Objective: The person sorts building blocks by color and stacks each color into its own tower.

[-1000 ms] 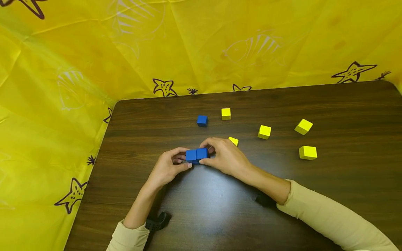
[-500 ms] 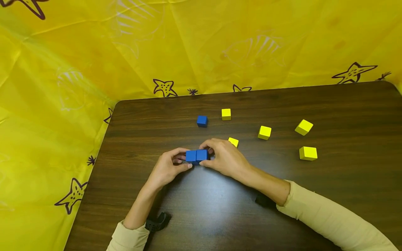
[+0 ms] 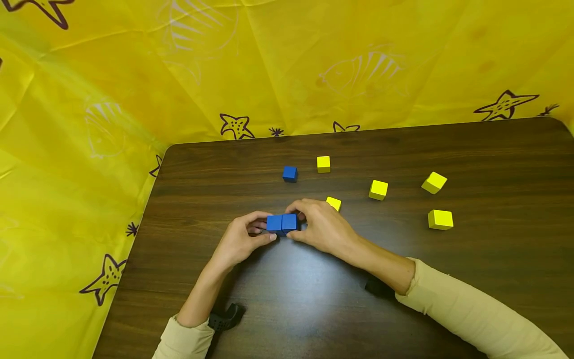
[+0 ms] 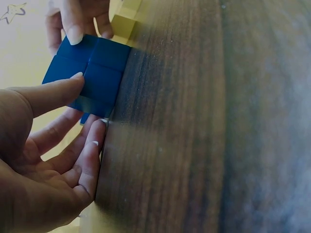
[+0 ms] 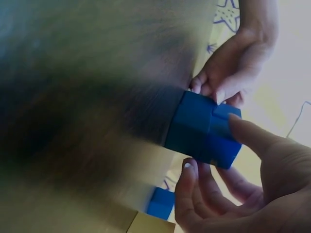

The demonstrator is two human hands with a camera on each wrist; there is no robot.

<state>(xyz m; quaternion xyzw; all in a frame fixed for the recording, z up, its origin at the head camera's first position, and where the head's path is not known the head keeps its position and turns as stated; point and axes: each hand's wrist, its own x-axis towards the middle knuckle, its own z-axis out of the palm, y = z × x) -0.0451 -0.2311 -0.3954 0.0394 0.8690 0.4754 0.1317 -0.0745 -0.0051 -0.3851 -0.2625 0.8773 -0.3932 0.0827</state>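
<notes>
Two blue cubes sit side by side on top of two more blue cubes, forming a small block two wide and two high. The left hand (image 3: 237, 242) pinches the upper left cube (image 3: 274, 223), with its thumb (image 4: 60, 94) on the near face and fingers behind. From the other side the right hand (image 3: 327, 227) pinches the upper right cube (image 3: 289, 222) between thumb (image 5: 252, 136) and fingers. Both lower layer cubes (image 4: 102, 87) show in the left wrist view, resting on the table. Behind the hands lies a separate blue cube (image 3: 290, 173).
Several yellow cubes lie loose: one (image 3: 323, 164) beside the separate blue cube, one (image 3: 334, 203) partly hidden behind the right hand, others (image 3: 378, 190) farther right. The dark wooden table (image 3: 291, 309) meets a yellow patterned cloth (image 3: 287, 65) at its back and left.
The upper right cube has come down slightly and toward the person, so it now lines up with the upper left one. The right hand moved with it; the left hand stayed put.
</notes>
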